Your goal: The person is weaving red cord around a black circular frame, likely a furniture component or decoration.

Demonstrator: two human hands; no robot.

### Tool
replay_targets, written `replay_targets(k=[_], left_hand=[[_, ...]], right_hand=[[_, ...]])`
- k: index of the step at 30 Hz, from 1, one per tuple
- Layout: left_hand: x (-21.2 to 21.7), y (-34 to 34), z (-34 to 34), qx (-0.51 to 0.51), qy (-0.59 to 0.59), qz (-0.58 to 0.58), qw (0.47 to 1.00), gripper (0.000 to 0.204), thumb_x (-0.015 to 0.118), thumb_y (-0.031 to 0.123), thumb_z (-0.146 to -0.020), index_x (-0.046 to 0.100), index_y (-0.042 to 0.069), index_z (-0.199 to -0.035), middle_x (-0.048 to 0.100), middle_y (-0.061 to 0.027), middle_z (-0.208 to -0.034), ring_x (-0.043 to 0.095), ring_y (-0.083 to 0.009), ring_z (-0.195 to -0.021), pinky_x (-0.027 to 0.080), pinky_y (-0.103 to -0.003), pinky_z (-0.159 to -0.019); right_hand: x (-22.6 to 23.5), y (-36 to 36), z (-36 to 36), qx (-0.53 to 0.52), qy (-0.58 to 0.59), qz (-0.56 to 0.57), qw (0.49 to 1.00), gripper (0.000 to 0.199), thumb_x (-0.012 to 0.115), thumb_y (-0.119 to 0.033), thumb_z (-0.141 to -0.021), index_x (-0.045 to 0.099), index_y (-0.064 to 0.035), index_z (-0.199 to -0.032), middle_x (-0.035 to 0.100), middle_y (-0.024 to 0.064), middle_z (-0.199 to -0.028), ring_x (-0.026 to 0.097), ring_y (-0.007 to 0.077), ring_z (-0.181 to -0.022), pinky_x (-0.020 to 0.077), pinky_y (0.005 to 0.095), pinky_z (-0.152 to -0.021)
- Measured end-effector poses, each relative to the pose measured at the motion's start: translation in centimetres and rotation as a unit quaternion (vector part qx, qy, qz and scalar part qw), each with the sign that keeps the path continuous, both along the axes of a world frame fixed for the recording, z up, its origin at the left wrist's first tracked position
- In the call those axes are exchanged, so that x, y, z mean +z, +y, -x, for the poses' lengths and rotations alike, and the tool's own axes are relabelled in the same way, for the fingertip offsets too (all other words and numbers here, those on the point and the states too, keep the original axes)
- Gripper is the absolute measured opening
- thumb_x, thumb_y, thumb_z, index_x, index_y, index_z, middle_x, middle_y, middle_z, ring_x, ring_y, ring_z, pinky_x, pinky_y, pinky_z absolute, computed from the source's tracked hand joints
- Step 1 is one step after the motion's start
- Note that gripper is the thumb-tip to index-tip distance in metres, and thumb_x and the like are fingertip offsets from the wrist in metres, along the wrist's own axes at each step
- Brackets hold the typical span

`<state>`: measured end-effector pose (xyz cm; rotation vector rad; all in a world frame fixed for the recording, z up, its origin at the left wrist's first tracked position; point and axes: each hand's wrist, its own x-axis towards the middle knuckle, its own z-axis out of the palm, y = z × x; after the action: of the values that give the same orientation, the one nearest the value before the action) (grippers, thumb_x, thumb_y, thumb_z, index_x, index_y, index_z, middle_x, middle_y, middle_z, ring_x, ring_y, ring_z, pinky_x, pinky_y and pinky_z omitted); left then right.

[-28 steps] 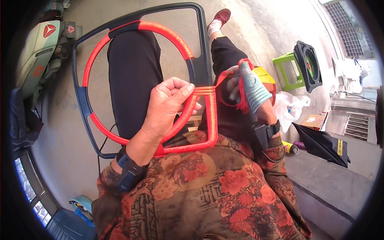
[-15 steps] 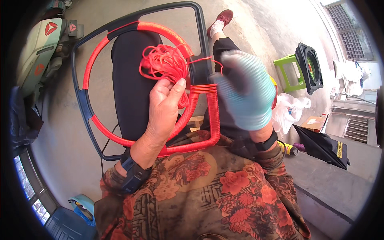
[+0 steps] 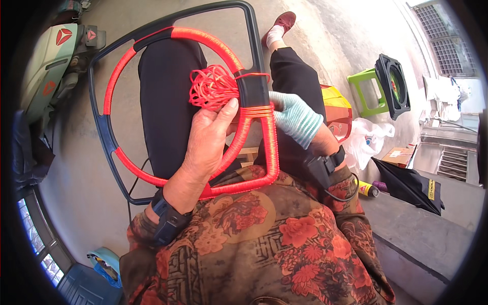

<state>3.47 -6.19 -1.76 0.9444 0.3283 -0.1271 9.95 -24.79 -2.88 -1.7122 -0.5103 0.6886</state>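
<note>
A dark plastic frame (image 3: 252, 30) with an inner ring lies across my lap, much of it wrapped in red cord (image 3: 272, 152). My left hand (image 3: 211, 127), bare, is closed on a loose bundle of red cord (image 3: 211, 87) inside the ring, beside the unwrapped dark crosspiece (image 3: 252, 95). One strand runs from the bundle over this crosspiece to its right edge. My right hand (image 3: 296, 116), in a pale teal glove, reaches in at the frame's right side, below that strand. Its fingertips pass behind the frame and are hidden.
A green stool (image 3: 367, 91) with a black square frame (image 3: 394, 86) leaning on it stands at right. Nearer lie a red-yellow bag (image 3: 335, 109), a white plastic bag (image 3: 371, 134), a black umbrella-like item (image 3: 412, 185) and a yellow can (image 3: 367, 189). A scooter (image 3: 61, 61) is at far left.
My right hand has come down and left from above the frame's right side, to its edge. The cord bundle has shifted right against the crosspiece, and the strand over it lies closer.
</note>
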Motion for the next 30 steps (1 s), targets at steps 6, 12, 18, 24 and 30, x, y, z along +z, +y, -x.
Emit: replay_targets(k=[6, 12, 18, 24, 30], left_hand=[[-0.7, 0.9, 0.1, -0.102, 0.014, -0.018, 0.995, 0.017, 0.059, 0.017, -0.096, 0.057, 0.002, -0.103, 0.066, -0.0063, -0.085, 0.066, -0.0131, -0.068, 0.056, -0.026, -0.061], [-0.8, 0.6, 0.1, -0.082, 0.004, -0.001, 0.997, 0.023, 0.061, 0.012, -0.094, 0.052, 0.001, -0.112, 0.065, -0.0073, -0.09, 0.066, -0.0136, -0.07, 0.057, -0.026, -0.062], [-0.4, 0.2, 0.1, -0.057, -0.025, 0.029, 0.998, 0.028, 0.061, 0.009, -0.093, 0.049, 0.0, -0.117, 0.065, -0.0087, -0.097, 0.067, -0.015, -0.074, 0.057, -0.026, -0.065], [-1.2, 0.6, 0.1, -0.066, -0.028, 0.023, 0.997, 0.021, 0.061, 0.007, -0.093, 0.052, 0.001, -0.111, 0.066, -0.0084, -0.094, 0.068, -0.0159, -0.074, 0.059, -0.027, -0.064], [-0.8, 0.8, -0.1, -0.073, -0.021, -0.013, 0.997, 0.016, 0.062, 0.008, -0.092, 0.054, 0.0, -0.104, 0.066, -0.0077, -0.088, 0.066, -0.0133, -0.069, 0.057, -0.025, -0.059]], right_hand=[[2.2, -4.5, 1.1, -0.233, 0.206, -0.362, 0.879, 0.053, 0.059, -0.022, -0.086, 0.05, 0.0102, -0.126, 0.062, 0.0095, -0.106, 0.06, 0.0153, -0.093, 0.0465, 0.0296, -0.089], [0.7, -13.0, 0.1, -0.173, 0.232, -0.635, 0.717, 0.04, 0.058, -0.027, -0.092, 0.053, 0.0027, -0.118, 0.058, 0.008, -0.09, 0.061, 0.0238, -0.097, 0.0454, 0.0441, -0.095], [-1.2, -8.1, 0.3, -0.297, 0.188, -0.354, 0.867, 0.039, 0.06, -0.019, -0.091, 0.052, -0.0004, -0.124, 0.057, 0.0029, -0.094, 0.056, 0.0111, -0.073, 0.048, 0.0263, -0.068], [2.4, -1.1, 1.7, -0.249, 0.163, -0.136, 0.945, 0.033, 0.061, -0.021, -0.09, 0.059, -0.0014, -0.116, 0.059, -0.0002, -0.076, 0.056, 0.0085, -0.064, 0.0476, 0.0241, -0.064], [6.9, 2.3, 4.3, -0.209, -0.074, -0.009, 0.975, 0.026, 0.06, -0.008, -0.078, 0.061, 0.0002, -0.102, 0.054, -0.0038, -0.073, 0.047, 0.0033, -0.061, 0.0369, 0.0188, -0.055]])
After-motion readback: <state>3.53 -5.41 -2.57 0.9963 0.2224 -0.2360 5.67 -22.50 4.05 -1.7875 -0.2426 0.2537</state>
